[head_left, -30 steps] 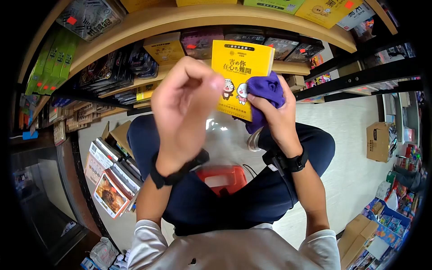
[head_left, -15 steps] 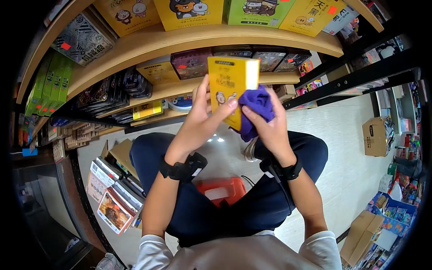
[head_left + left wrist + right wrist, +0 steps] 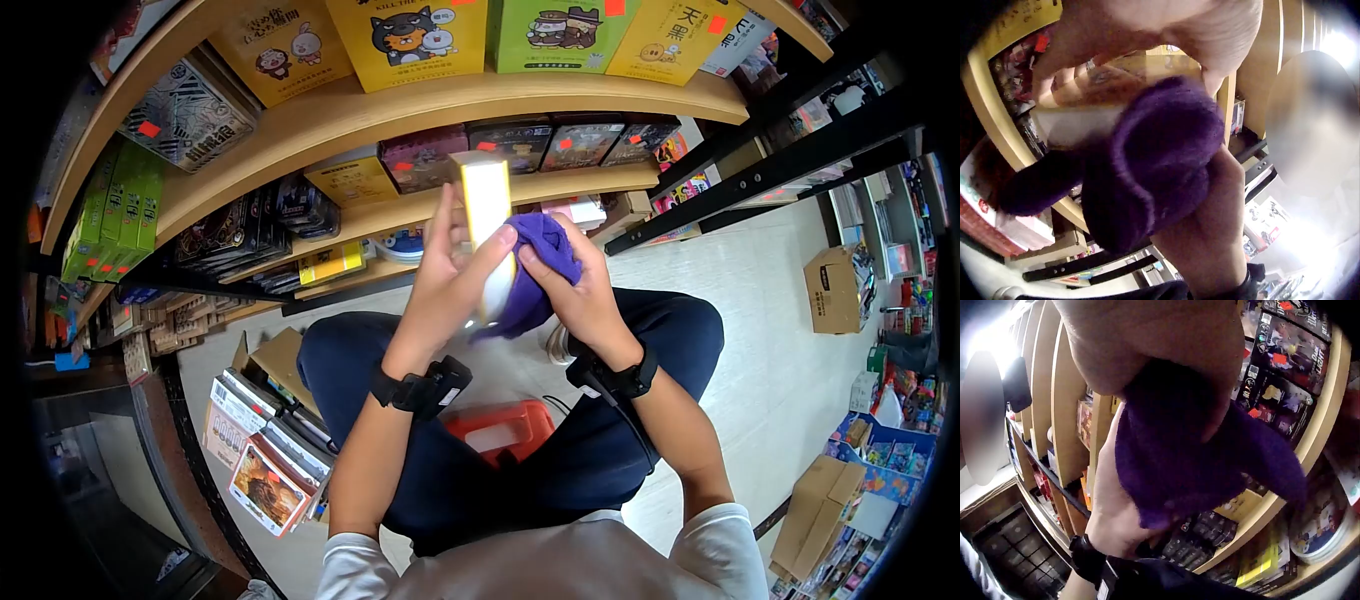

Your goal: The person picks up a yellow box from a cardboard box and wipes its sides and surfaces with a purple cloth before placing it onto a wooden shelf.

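Note:
My left hand (image 3: pixel 440 285) grips a slim yellow box (image 3: pixel 486 190), its thumb along the near side. The box stands turned so that its white narrow side faces up towards me. In my right hand (image 3: pixel 588 305) is a bunched purple cloth (image 3: pixel 545 255), pressed against the right and lower part of the box. The left wrist view shows the cloth (image 3: pixel 1154 162) folded over one end of the white side. From the right wrist, the cloth (image 3: pixel 1179 456) covers most of the box.
Curved wooden shelves (image 3: pixel 440 105) with yellow and green boxes stand close ahead. Left of my knees, a carton holds upright books and boxes (image 3: pixel 268 485). A red plastic object (image 3: pixel 520 425) lies on the floor between my legs. Cardboard boxes (image 3: pixel 838 290) stand at the right.
My left hand, earlier raised in front of the box, has come to hold it. The box has turned from its yellow front to its white side and moved lower; the cloth has moved with it.

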Demonstrator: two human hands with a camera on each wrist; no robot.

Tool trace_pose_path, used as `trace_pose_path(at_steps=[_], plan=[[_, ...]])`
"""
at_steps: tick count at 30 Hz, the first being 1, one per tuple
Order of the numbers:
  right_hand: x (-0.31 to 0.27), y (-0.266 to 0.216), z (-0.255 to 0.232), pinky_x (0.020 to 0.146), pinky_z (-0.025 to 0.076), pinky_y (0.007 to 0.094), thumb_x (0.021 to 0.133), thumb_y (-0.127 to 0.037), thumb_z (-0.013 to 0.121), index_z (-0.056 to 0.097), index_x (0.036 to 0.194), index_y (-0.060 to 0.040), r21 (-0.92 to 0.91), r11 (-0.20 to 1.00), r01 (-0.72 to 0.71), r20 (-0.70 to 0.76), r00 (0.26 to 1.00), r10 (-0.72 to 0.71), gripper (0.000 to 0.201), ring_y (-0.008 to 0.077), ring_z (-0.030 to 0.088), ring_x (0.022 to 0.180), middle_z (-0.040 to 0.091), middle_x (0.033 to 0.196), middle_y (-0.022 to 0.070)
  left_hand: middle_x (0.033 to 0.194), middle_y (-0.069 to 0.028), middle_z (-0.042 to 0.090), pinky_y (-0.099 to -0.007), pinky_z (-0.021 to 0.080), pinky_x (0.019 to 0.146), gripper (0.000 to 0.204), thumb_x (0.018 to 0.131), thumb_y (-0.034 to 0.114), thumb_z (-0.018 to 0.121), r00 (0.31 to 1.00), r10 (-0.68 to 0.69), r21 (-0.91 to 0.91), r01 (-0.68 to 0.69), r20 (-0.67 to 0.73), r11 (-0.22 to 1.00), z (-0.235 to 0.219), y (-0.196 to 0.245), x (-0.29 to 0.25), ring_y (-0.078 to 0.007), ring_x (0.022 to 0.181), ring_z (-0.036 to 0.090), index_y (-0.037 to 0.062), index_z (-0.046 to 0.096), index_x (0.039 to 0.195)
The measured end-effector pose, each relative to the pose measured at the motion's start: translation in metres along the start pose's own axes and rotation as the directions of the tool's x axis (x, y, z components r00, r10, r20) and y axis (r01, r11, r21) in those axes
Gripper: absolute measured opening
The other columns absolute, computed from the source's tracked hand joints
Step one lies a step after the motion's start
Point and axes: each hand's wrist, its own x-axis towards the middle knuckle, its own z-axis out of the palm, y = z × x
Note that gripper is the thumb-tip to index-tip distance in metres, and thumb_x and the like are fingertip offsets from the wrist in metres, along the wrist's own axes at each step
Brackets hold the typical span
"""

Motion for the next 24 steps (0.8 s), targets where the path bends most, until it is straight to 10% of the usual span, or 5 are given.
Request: trace_pose_path(at_steps=[16,20,24], plan=[[0.011,0.003,-0.016,0.098,0.04,0.0295,0.085,-0.003,0.065,0.05,0.128,0.0001,-0.084,0.982,0.17,-0.242,0.952,-0.185,0.045,0.0199,0.054,0.113,0.053,0.122,0.0115,0.123,-0.0068,0.054,-0.0284,0.037,0.099,0.052,0.097,0.036,0.05,0.921,-0.176,-0.204,0.258,0.348,0.944,0.002,-0.008,-0.014,-0.0136,0.113,0.05,0.0015,0.044,0.136],[0.01,0.006,-0.02,0.115,0.016,0.0406,0.1,-0.046,0.027,0.04,0.142,-0.0004,-0.147,0.947,0.287,0.02,0.958,-0.287,0.063,0.0327,0.025,0.142,0.031,0.15,0.0221,0.125,-0.0099,0.056,-0.0336,0.044,0.096,0.057,0.099,0.046,0.039,0.95,-0.135,-0.382,0.241,0.282,0.892,0.02,-0.002,-0.016,-0.0186,0.111,0.057,0.0042,0.042,0.137],[0.001,-0.002,-0.005,0.115,0.017,0.0441,0.09,-0.009,0.052,0.037,0.144,-0.0016,-0.368,0.84,0.399,0.242,0.913,-0.328,0.057,0.0405,0.022,0.142,0.027,0.152,0.0243,0.128,-0.011,0.057,-0.0364,0.046,0.097,0.056,0.1,0.049,0.036,0.982,-0.087,-0.531,0.165,0.168,0.831,0.017,0.009,-0.016,-0.0217,0.112,0.059,0.0067,0.044,0.136]])
